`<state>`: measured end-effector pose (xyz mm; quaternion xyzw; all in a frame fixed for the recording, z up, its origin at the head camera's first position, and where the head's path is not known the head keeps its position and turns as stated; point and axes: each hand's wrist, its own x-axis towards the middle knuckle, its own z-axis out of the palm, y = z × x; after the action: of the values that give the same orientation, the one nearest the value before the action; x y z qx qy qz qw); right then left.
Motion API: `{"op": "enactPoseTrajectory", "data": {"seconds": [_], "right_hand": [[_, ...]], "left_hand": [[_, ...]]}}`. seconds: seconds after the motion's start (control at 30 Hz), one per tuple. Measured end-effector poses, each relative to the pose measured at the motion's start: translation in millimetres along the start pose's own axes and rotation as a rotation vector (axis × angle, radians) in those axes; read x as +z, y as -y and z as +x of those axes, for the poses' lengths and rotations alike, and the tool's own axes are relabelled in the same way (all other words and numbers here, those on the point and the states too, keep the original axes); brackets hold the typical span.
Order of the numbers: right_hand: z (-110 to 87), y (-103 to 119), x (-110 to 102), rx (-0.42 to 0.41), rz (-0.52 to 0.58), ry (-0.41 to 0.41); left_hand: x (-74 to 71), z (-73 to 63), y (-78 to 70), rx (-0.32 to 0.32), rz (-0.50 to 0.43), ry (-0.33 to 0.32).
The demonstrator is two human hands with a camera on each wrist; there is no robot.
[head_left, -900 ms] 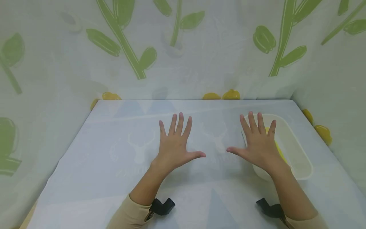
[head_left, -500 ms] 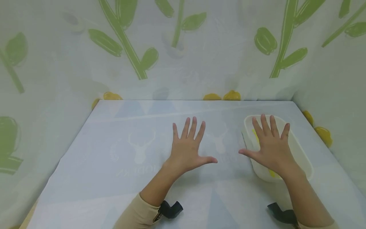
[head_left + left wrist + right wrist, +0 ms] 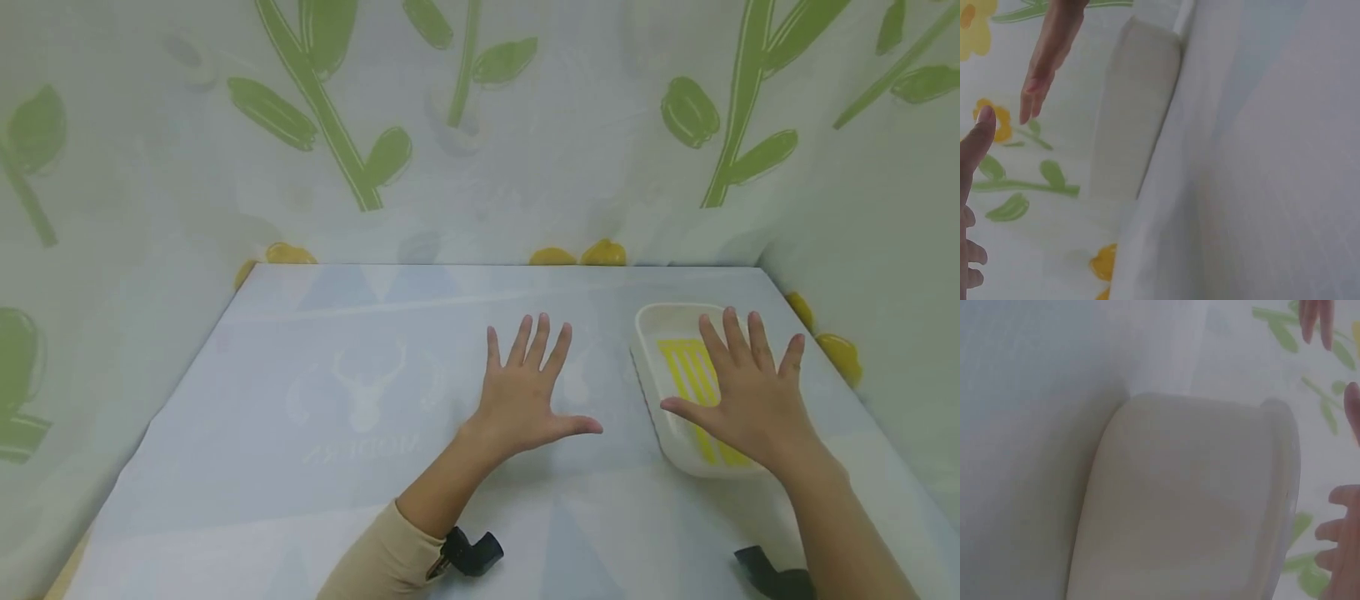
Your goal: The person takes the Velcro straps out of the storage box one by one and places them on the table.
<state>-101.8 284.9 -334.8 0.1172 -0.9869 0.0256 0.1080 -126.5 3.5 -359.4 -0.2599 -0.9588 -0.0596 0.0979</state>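
My left hand (image 3: 519,402) is held over the middle of the table with its fingers spread straight and nothing in it. To its right, my right hand (image 3: 757,408) is spread the same way above a white plastic tub (image 3: 651,392), covering part of it in the head view. Yellow stripes (image 3: 686,367) show on the tub's bottom. In the right wrist view the tub's side wall (image 3: 1179,500) fills the middle, and the fingers (image 3: 1335,531) of my right hand appear at the right edge. The left wrist view catches my left thumb (image 3: 982,134) at its left edge.
The table (image 3: 255,400) wears a pale cloth with deer-head prints. Behind it and at both sides hang white curtains (image 3: 540,167) with green leaves and yellow flowers. A black camera mount (image 3: 472,552) sits at my left wrist, another black mount (image 3: 772,575) at my right.
Both hands have drifted to the right and slightly nearer, fingers still spread. More of the tub's left side and its yellow stripes now show.
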Motion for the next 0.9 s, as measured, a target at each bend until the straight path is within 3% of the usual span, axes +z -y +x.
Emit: {"op": "enactPoseTrajectory", "data": {"seconds": [0.13, 0.33, 0.63, 0.8, 0.9], "right_hand": [[-5.9, -10.4, -0.4, -0.006, -0.001, -0.011], [-16.0, -26.7, -3.9, -0.007, 0.011, -0.022], [-29.0, -49.9, -6.8, 0.003, 0.042, -0.018], [-35.5, -64.9, -3.8, -0.006, 0.142, -0.041], [-40.4, -73.7, -1.4, -0.017, 0.226, -0.062]], "left_hand": [[0.4, 4.5, -8.6, 0.003, -0.056, 0.02], [0.8, 10.0, -22.0, 0.016, -0.221, 0.063], [6.9, 18.3, -42.6, 0.034, -0.354, 0.089], [13.9, 23.6, -54.1, 0.014, -0.498, 0.104], [18.8, 26.3, -60.1, -0.012, -0.648, 0.114]]}}
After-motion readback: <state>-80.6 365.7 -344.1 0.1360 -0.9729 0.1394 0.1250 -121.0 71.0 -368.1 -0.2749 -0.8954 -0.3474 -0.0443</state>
